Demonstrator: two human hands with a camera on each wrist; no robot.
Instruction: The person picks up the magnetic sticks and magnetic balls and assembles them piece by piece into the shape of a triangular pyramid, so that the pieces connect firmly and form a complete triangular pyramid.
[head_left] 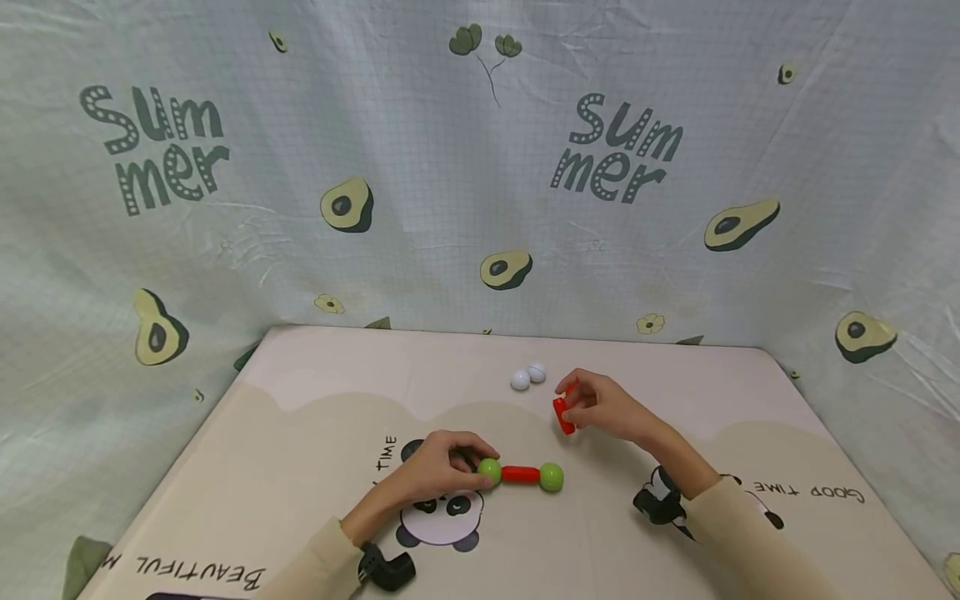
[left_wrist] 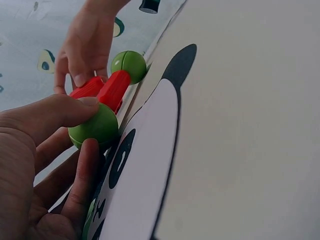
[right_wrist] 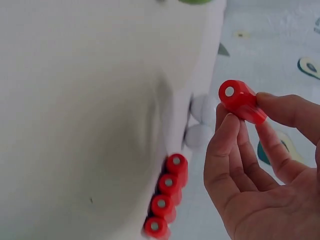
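Near the middle of the table, a red rod (head_left: 521, 474) joins two green balls, one at each end. My left hand (head_left: 441, 463) pinches the near green ball (left_wrist: 95, 129) between thumb and fingers, while the far green ball (left_wrist: 129, 66) is untouched. Farther back and to the right, my right hand (head_left: 603, 406) holds another short red rod (head_left: 564, 416) by thumb and fingertips. A round silvery disc shows in that rod's end (right_wrist: 229, 91) in the right wrist view. Below it, several more red rods (right_wrist: 169, 183) lie side by side in a row, mostly hidden behind the hand in the head view.
Two white balls (head_left: 520, 380) sit side by side toward the table's back edge. The table (head_left: 315, 467) has a printed cover with panda faces and lettering. A patterned curtain (head_left: 435, 167) hangs behind it. At the front left edge, a dark flat object (head_left: 180, 596) is partly visible.
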